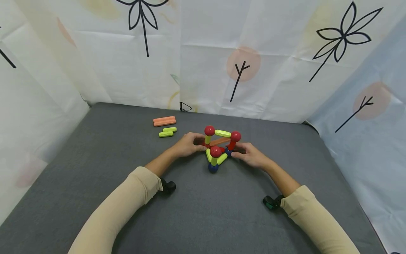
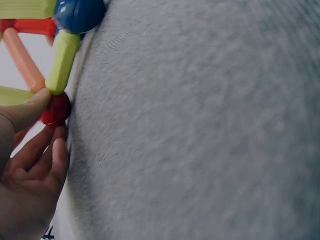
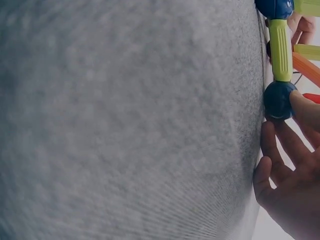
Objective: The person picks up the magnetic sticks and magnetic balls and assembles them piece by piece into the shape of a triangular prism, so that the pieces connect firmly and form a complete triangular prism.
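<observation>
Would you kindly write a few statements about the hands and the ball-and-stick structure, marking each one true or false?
1. The left hand holds a low red ball of the structure. True.
2. The right hand grips a yellow ball. False: it grips a dark blue ball.
3. All three upper balls are red. True.
4. In the head view, the loose sticks lie to the right of the structure. False: the two orange sticks and two yellow-green sticks lie to its left.
5. The tabletop is dark grey. True.
</observation>
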Demonstrator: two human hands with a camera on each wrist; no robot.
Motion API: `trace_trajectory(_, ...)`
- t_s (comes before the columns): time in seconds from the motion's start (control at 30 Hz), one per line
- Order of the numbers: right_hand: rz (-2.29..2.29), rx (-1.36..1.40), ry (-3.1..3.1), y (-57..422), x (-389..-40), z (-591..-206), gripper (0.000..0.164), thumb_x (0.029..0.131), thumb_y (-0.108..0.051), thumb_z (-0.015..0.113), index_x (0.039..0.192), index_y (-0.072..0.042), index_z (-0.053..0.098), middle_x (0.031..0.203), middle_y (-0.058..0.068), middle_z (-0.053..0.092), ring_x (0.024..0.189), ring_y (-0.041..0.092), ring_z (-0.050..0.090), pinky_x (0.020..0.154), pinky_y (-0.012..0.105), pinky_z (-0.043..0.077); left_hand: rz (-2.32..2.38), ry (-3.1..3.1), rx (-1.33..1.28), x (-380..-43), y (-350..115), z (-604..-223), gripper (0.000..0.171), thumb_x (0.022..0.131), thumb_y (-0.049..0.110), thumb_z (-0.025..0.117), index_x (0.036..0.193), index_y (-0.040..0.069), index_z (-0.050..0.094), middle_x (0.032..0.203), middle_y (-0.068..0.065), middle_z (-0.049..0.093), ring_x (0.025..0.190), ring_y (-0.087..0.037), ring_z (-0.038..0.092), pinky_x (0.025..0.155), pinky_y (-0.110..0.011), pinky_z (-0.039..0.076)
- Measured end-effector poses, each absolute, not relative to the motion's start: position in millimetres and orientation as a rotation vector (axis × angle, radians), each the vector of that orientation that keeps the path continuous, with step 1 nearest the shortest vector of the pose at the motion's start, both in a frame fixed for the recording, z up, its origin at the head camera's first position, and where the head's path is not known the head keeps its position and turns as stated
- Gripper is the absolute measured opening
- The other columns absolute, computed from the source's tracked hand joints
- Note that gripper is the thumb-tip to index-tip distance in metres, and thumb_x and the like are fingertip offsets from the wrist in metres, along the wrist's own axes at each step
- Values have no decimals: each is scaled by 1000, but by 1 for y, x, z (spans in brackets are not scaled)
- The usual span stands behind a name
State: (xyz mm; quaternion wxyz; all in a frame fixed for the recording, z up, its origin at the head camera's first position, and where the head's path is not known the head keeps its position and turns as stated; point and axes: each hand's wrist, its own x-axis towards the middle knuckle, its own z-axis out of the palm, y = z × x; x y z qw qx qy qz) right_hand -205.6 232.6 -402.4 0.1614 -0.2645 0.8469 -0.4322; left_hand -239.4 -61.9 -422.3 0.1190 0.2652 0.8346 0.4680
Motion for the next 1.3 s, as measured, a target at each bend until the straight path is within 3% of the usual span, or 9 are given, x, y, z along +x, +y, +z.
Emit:
trace_trajectory(0.13, -1237, -782, 2429, 233, -207, -406, 37, 100, -8, 59, 135, 3, 58, 133, 18, 61, 127, 35, 53, 104, 55, 40, 1487, 2364, 770, -242, -76, -419, 44, 92, -1, 68, 134, -3, 57, 129, -19, 63, 118, -30, 62, 98, -42, 50)
trace_trajectory(0.27, -1236, -790, 2438, 235, -208, -408, 35, 100, -9, 59, 134, 3, 59, 132, 17, 62, 124, 32, 55, 102, 51, 43, 1630, 2506, 696, -247, -98, -411, 37, 94, -3, 63, 131, -5, 59, 124, -22, 65, 113, -32, 62, 93, -44, 52)
trace_trajectory(0.4, -1229, -803, 2447, 236, -208, -409, 36, 101, -10, 58, 134, 3, 58, 132, 17, 62, 122, 32, 57, 101, 47, 45, 1721, 2745, 487, -256, -125, -402, 34, 95, -3, 61, 129, -1, 62, 120, -20, 67, 110, -32, 64, 88, -45, 52)
trace_trajectory(0.57, -1232, -792, 2442, 235, -207, -408, 37, 102, -11, 57, 136, 4, 57, 133, 18, 61, 124, 32, 55, 103, 49, 43, 1659, 2878, 281, -266, -157, -405, 38, 96, -1, 61, 134, 1, 59, 123, -21, 67, 113, -35, 63, 89, -50, 50)
trace_trajectory(0.73, -1230, -772, 2441, 234, -206, -408, 38, 101, -10, 57, 136, 5, 56, 134, 19, 60, 126, 34, 54, 105, 54, 40, 1526, 2923, 288, -271, -178, -415, 35, 97, 0, 60, 132, -5, 58, 121, -24, 66, 111, -39, 61, 91, -52, 49)
trace_trajectory(0.93, -1226, -769, 2443, 233, -205, -407, 40, 102, -11, 57, 138, 6, 53, 136, 21, 59, 127, 35, 53, 104, 55, 41, 1337, 2985, 354, -269, -187, -413, 36, 95, 2, 65, 130, -5, 59, 114, -24, 68, 106, -39, 61, 95, -55, 42)
trace_trajectory(1.17, -1229, -811, 2440, 234, -206, -407, 37, 102, -10, 57, 135, 5, 57, 132, 19, 62, 116, 29, 57, 95, 38, 47, 979, 3050, 325, -268, -189, -410, 40, 97, 14, 65, 135, 1, 58, 114, -23, 67, 94, -40, 61, 76, -52, 47)
trace_trajectory(1.3, -1227, -804, 2445, 235, -207, -408, 36, 101, -10, 58, 135, 3, 58, 131, 17, 63, 112, 25, 58, 89, 29, 47, 1012, 3059, 288, -266, -186, -409, 44, 98, 14, 65, 139, 3, 54, 120, -24, 65, 102, -43, 60, 83, -56, 45)
